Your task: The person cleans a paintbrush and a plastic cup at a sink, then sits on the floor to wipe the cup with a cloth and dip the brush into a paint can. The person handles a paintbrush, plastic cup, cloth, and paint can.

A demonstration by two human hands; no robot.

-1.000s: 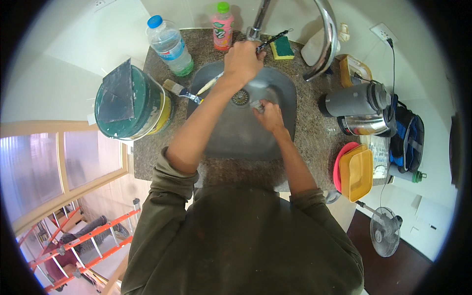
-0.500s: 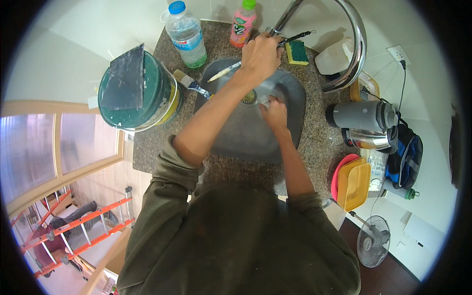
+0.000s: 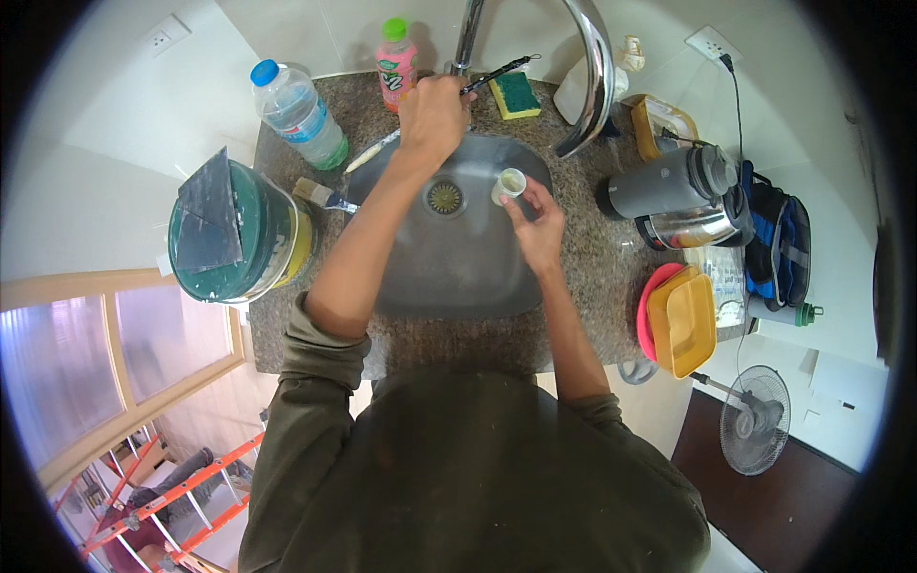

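Observation:
My left hand point(image 3: 435, 115) is closed around a long thin brush point(image 3: 497, 73), black at one end and pale at the other, and sits at the foot of the chrome tap point(image 3: 592, 76). The brush lies across the far rim of the steel sink point(image 3: 449, 277). My right hand point(image 3: 537, 224) holds a small round white container point(image 3: 509, 182) by its side, open end up, over the basin to the right of the drain point(image 3: 444, 198). Both forearms in olive sleeves reach in from below.
A green paint bucket point(image 3: 239, 234) with a grey scraper on its lid stands left of the sink, with a flat paintbrush point(image 3: 325, 196) beside it. At the back are a water bottle point(image 3: 296, 110), a pink bottle point(image 3: 394, 62) and a sponge point(image 3: 514, 94). A grey flask point(image 3: 669, 186), a steel kettle point(image 3: 693, 229) and red and yellow containers point(image 3: 678, 320) crowd the right counter.
My left hand has moved with the brush from above the drain up to the foot of the tap. My right hand still holds the white container over the basin.

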